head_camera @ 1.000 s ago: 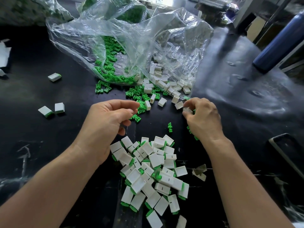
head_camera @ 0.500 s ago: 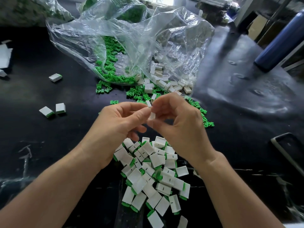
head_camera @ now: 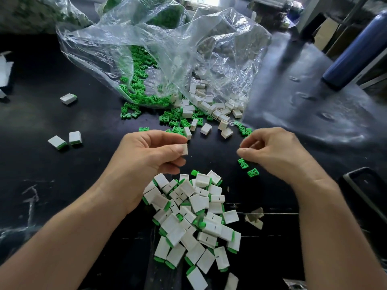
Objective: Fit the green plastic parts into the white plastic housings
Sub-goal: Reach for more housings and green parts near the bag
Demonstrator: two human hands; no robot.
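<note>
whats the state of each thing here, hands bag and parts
left hand, pinching one white housing
right hand, fingers loosely curled, nothing seen in them
plastic bag, open, parts spilling from its mouth
near pile, housings with green parts fitted
loose green parts, unfitted

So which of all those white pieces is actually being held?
The white housing pinched by the left hand, above the pile. Every other one lies on the table or in the bag.
</note>
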